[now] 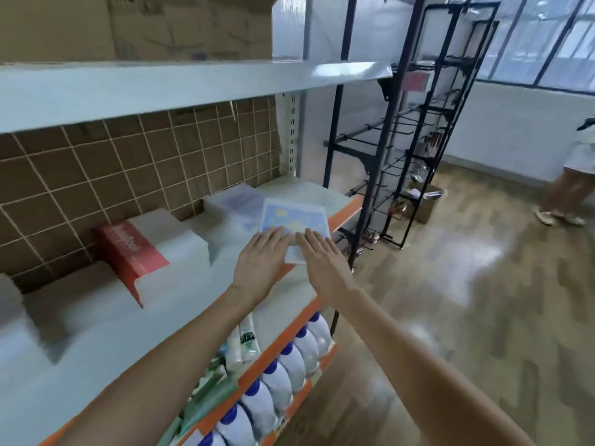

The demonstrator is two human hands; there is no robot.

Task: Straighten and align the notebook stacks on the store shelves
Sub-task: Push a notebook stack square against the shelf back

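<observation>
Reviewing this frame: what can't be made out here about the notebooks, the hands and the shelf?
Head view only:
- Blue notebook: cover print blurred; near edge hidden under the left hand and right hand.
- Whether it tops a stack: cannot tell.
- Clear-wrapped stack behind: contents washed out by glare and blur.
- Red box: lettering unreadable from motion blur.
- Bottles below: labels hidden by the shelf edge.

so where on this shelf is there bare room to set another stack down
Bare shelf lies in front of the red-edged stack, left of the left hand. The right end is crowded: both hands, right hand, lie flat on the blue notebook.
</observation>
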